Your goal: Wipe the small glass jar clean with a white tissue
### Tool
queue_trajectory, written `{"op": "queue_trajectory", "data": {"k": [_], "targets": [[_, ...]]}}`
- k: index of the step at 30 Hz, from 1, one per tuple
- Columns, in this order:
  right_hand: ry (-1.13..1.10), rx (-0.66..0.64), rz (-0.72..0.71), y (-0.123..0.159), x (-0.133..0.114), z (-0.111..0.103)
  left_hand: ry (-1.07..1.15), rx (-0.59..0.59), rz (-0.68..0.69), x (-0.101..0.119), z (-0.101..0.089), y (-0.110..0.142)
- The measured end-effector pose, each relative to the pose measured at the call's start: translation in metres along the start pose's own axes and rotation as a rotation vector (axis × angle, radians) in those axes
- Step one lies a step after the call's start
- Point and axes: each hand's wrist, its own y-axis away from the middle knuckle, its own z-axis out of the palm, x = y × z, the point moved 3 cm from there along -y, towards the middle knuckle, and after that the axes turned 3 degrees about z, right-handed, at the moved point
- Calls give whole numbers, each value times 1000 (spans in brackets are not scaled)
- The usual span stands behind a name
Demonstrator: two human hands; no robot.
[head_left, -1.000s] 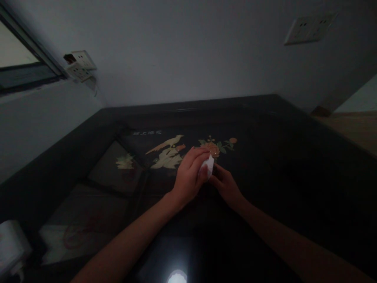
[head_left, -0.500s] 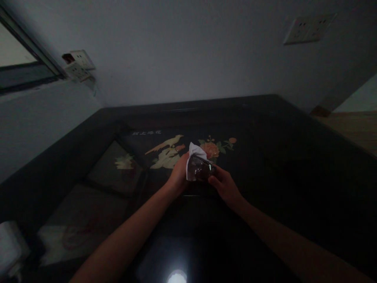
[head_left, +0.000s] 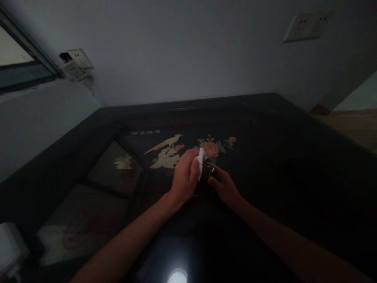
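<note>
My left hand is closed around a white tissue, pressed against a small dark shiny object that my right hand grips from the right. Both hands meet just above a black glossy table, over its inlaid bird and flower picture. The dark object is mostly hidden between the hands and I cannot make out what it is.
The room is dim. Grey walls close the table's far and left sides, with sockets at left and a socket plate at upper right. A white object sits at the bottom left. A lamp reflection shines on the near tabletop.
Half a second ago the tissue stood up above the dark shiny object, which showed plainly. Now my left hand has rolled over it, covering most of the tissue and object.
</note>
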Motion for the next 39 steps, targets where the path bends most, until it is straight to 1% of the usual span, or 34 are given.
{"op": "queue_trajectory", "data": {"k": [2,3,4,6,7,9,11,15,17,19,20,22,23,25,26,28,30,32,34,36,37,38,39], "targets": [[0,6,-7,0,0,0,-148,-44,208,5,1,2],[1,7,-8,-1,0,0,-194,-58,274,7,1,3],[3,6,-4,-1,-1,1,-215,-64,308,8,1,3],[1,17,13,-1,-1,0,-198,-59,299,7,1,2],[-4,24,26,-1,-1,0,-166,-51,264,7,1,1],[-21,29,49,-1,-1,0,-62,-27,139,3,0,-2],[-48,18,59,-1,0,0,71,-8,-50,-4,0,-4],[-44,8,59,0,1,0,376,49,-479,-22,5,-6],[-25,13,59,0,1,-1,541,58,-629,-26,8,-7],[-27,2,46,0,1,0,683,-8,-722,-25,11,-8],[-35,-5,35,-1,0,1,735,-44,-746,-24,12,-8],[-44,-14,12,-1,0,2,766,-83,-761,-22,12,-9],[-44,-15,4,-1,-1,3,740,-65,-753,-22,11,-10],[-32,-10,2,-2,0,3,609,0,-701,-24,7,-10],[-23,-5,4,-2,0,3,532,26,-654,-25,5,-10],[-16,9,11,-2,1,2,408,34,-534,-23,3,-9],[-19,18,17,-2,1,1,303,10,-403,-18,2,-7],[-21,18,19,-2,1,0,146,1,-231,-11,1,-4],[-9,22,13,-2,1,0,-47,-27,3,-3,1,-2],[9,31,7,-1,0,-1,-194,-76,223,4,2,0],[18,35,4,-1,0,-1,-239,-96,298,6,3,1],[26,38,4,-1,0,-1,-261,-105,340,7,4,1],[29,43,5,-1,-1,-1,-260,-99,349,7,3,1]]}}
